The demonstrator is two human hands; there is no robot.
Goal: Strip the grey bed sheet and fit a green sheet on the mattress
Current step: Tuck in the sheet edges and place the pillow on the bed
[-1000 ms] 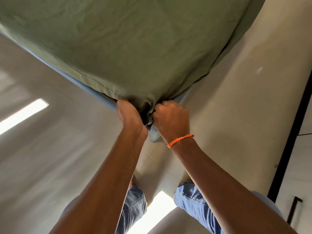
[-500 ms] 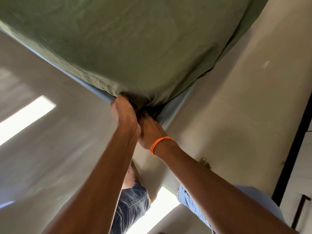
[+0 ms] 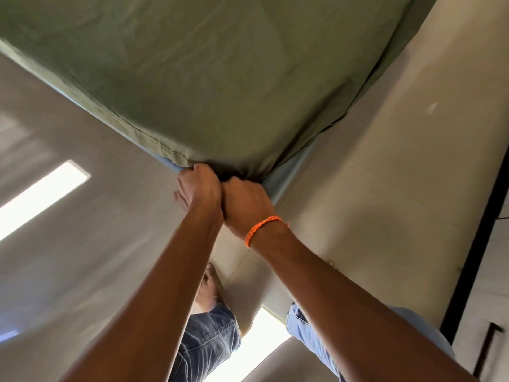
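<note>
Green sheet [image 3: 209, 78]: I see soft olive cloth, finely creased, with a stitched hem along its left edge. It covers the top of the mattress and is drawn over the near corner, where it bunches into dark gathered folds.
Mattress [image 3: 289, 175]: only a pale blue, smooth strip of its side shows below the sheet, on both sides of the corner.
Left hand [image 3: 198, 186]: I see it at the corner, knuckles up, fingers curled in over the sheet's hem at the blue edge. The fingertips are hidden, so how much cloth they hold I cannot tell.
Right hand [image 3: 246, 201]: a closed fist pressed against the left hand, fingers wrapped round the gathered corner of the sheet, with the cloth fanning out from the grip.
Bracelet [image 3: 261, 228]: a braided orange cord round the right wrist.
Legs: blue denim jeans [image 3: 212, 343], rolled at the cuff; one bare foot [image 3: 210, 285] on the floor below the arms.
Floor [image 3: 385, 188]: large glossy beige tiles with thin joints, bearing bright rectangular patches of reflected light.
Room: at the far right a dark vertical strip [image 3: 476, 244] borders pale panels; what it belongs to I cannot tell.
</note>
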